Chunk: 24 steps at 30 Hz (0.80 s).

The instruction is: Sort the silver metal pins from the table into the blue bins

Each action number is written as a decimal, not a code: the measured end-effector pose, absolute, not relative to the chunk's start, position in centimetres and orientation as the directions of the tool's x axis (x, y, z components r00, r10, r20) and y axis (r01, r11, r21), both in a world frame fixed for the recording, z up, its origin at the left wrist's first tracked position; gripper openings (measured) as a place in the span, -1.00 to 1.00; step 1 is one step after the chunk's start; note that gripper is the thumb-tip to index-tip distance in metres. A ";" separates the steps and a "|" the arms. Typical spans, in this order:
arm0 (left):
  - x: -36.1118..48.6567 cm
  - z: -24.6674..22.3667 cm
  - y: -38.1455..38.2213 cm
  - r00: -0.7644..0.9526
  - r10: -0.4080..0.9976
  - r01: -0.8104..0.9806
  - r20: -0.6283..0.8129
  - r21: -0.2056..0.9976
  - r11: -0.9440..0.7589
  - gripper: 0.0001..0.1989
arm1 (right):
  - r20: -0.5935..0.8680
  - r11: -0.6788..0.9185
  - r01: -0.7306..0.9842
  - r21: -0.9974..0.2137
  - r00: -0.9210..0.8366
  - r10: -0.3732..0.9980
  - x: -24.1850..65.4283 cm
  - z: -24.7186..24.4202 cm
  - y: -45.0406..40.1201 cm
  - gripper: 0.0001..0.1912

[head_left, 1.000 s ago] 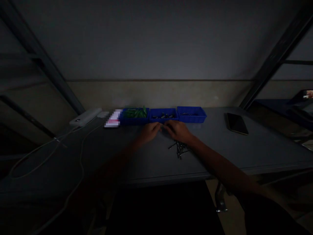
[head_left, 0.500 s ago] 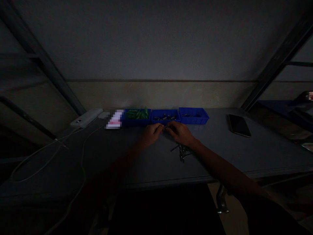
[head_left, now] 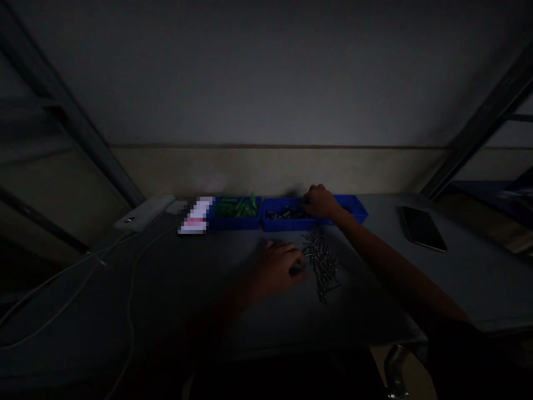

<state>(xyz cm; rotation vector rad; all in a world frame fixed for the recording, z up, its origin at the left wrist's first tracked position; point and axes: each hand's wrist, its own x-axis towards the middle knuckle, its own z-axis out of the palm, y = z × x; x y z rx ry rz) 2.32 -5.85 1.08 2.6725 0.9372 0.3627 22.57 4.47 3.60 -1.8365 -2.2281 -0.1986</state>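
My left hand (head_left: 283, 265) is low over the table, its fingers curled beside a pile of thin metal pins (head_left: 322, 264); a small dark thing shows between thumb and fingers, too dim to name. My right hand (head_left: 318, 201) is over the right end of the middle blue bin (head_left: 287, 224), which holds small metal parts (head_left: 285, 213). Its fingers point down and are bent together, and whatever they hold is hidden. The right blue bin (head_left: 358, 208) is partly covered by my right hand and forearm.
A blue bin (head_left: 239, 223) of green pieces (head_left: 237, 206) stands left of the middle bin, beside a blurred phone screen (head_left: 195, 218). Further left lie a white box (head_left: 145, 213) and cables (head_left: 131, 289). A dark phone (head_left: 422, 228) lies at the right.
My hands have moved apart: the left came down toward the pins, the right went up to the bins. The pin pile is now uncovered and looks larger. The view has shifted slightly.
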 end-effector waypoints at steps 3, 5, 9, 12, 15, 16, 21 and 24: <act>2.1 0.9 -5.4 0.754 0.646 0.586 0.119 0.324 -0.743 -0.90 | 0.249 0.172 0.984 -0.054 -0.154 0.956 21.6 3.5 4.8 -0.83; 2.0 0.6 -5.0 0.748 0.653 0.596 0.121 0.312 -0.740 -0.88 | 0.231 0.147 0.988 -0.057 -0.130 0.964 21.1 3.5 4.9 -0.83; 1.4 0.4 -4.3 0.732 0.667 0.607 0.137 0.312 -0.731 -0.84 | 0.213 0.130 0.990 -0.063 -0.114 0.970 20.7 3.1 5.4 -0.84; 0.8 0.6 -4.1 0.739 0.665 0.613 0.110 0.299 -0.731 -0.85 | 0.255 0.144 0.987 -0.072 -0.121 0.959 21.3 3.1 5.6 -0.83; 0.7 0.7 -4.0 0.743 0.662 0.621 0.095 0.271 -0.736 -0.90 | 0.402 0.165 0.979 -0.122 -0.104 0.910 22.3 3.6 4.7 -0.78; 0.8 0.7 -4.0 0.741 0.664 0.622 0.104 0.267 -0.736 -0.89 | 0.464 0.179 0.973 -0.145 -0.093 0.881 22.6 3.7 4.0 -0.76; 1.4 0.1 -3.2 0.680 0.709 0.625 0.188 0.356 -0.694 -0.87 | 0.595 0.365 0.906 -0.215 -0.175 0.784 22.0 2.9 -1.6 -0.74; 1.4 0.0 -2.5 0.593 0.755 0.621 0.279 0.438 -0.650 -0.87 | 0.512 0.535 0.820 -0.204 -0.376 0.772 20.7 1.5 -4.6 -0.80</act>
